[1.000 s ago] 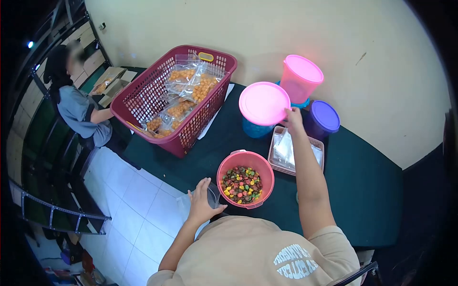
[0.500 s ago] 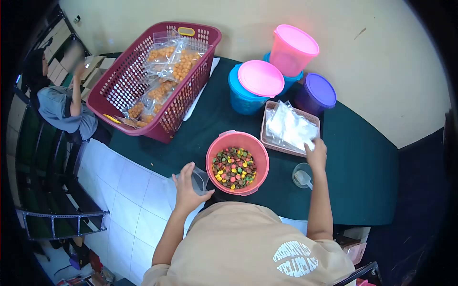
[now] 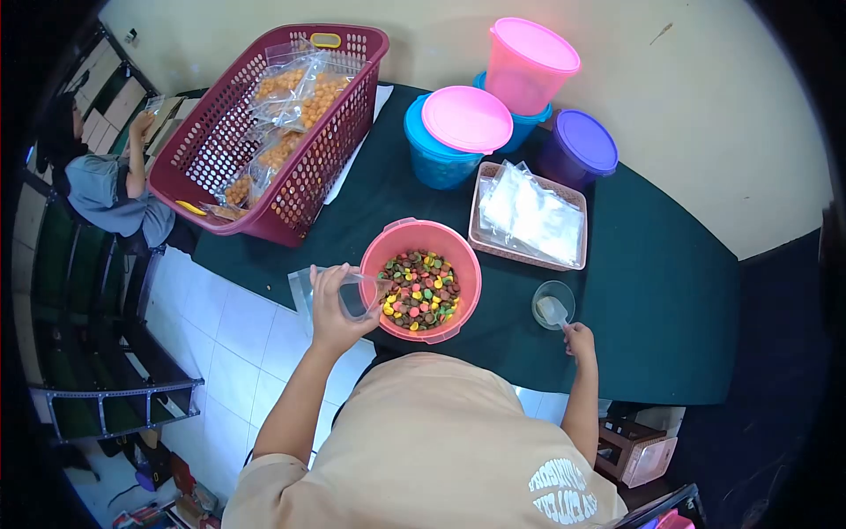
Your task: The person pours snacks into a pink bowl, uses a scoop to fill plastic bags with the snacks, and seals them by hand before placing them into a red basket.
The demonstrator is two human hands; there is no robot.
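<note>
A clear plastic bag [image 3: 301,296] is in my left hand [image 3: 331,310], its mouth spread round by thumb and fingers. It overlaps the left rim of a pink tub [image 3: 472,280]. Inside the tub lie small round pieces [image 3: 421,295] in brown, yellow, green and pink. My right hand [image 3: 579,342] is closed on the handle of a small clear scoop [image 3: 552,310]. The scoop's bowl rests in a clear cup [image 3: 567,295] to the right of the tub. Flat clear bags [image 3: 531,214] lie piled in a pale pink tray [image 3: 514,256] behind the cup.
A maroon basket [image 3: 295,207] with packed bags of orange balls [image 3: 304,101] stands at the back left. Blue tubs [image 3: 438,167], a taller pink container [image 3: 531,66] and a purple tub [image 3: 577,154] stand against the wall. Another person [image 3: 110,189] sits at far left.
My right hand has gone from the tray of bags down to the scoop handle and grips it. My left hand has brought the plastic bag up to the pink tub's rim. The view has shifted slightly.
</note>
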